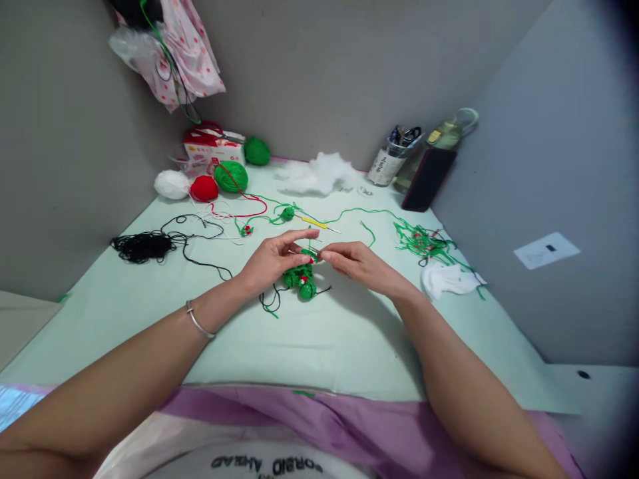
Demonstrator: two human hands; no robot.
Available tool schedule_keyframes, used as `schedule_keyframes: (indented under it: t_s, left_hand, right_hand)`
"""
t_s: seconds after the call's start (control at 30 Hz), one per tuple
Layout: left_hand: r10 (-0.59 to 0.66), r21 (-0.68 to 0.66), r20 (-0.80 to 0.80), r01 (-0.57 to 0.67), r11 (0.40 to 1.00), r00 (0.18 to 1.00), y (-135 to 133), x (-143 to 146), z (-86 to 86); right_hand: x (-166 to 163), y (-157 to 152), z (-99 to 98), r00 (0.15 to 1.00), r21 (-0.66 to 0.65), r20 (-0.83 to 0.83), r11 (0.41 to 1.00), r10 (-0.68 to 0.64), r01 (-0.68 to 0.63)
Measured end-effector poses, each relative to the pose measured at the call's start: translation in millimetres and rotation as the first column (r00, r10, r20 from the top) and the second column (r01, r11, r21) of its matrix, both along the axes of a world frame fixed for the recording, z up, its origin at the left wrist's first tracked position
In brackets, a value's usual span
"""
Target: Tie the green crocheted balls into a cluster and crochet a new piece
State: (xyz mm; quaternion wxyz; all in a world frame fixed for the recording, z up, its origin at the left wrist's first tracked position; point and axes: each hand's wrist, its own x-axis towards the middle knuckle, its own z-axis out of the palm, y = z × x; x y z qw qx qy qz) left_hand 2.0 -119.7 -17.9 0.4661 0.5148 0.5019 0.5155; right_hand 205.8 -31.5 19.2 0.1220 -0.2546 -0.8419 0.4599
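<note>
Between thumb and fingers, my left hand (272, 261) pinches a small green crochet piece (310, 255) with a bit of red on it; the index finger is stretched out above. My right hand (355, 263) is closed at the right edge of that piece, its fingertips on a thin metal needle-like tool (313, 249), whose exact kind is too small to make out. Just below, green crocheted balls (307, 290) with red and white details hang or rest at the table. Black yarn ends (269, 299) trail beside them.
A yellow-handled crochet hook (314, 223) lies behind my hands, near a green crocheted ball (288, 213). Yarn balls (232, 177), black yarn (144, 247) and a box with scissors (214, 148) are left. White stuffing (319, 174), phone (429, 179), pen cup (387, 165), green scraps (424, 243) stand or lie beyond.
</note>
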Motion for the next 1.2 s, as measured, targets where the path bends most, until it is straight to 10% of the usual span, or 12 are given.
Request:
schedule_keyframes:
  t_s: [0.7, 0.8, 0.93, 1.2]
  left_hand:
    - [-0.050, -0.101, 0.048, 0.054, 0.993, 0.998, 4, -2, -4.3]
    - [-0.008, -0.132, -0.004, 0.007, 0.991, 1.000, 7, -5, -8.4]
    - [0.058, -0.050, -0.163, -0.067, 0.997, 0.985, 8, -4, -11.6]
    - [0.163, 0.145, -0.371, -0.116, 0.983, 0.914, 4, -12, 14.3]
  right_hand:
    - [7, 8, -1.7, 0.988, -0.035, 0.149, 0.999, 0.044, -0.039]
    - [6, 17, -14.9, 0.967, 0.189, 0.196, 0.974, -0.163, 0.126]
    - [-14, 23, -41.2, 0.915, 0.615, 0.154, 0.761, -0.372, 0.206]
    - [-37, 16, -43.3, 0.893, 0.744, 0.329, 0.666, -0.309, -0.043]
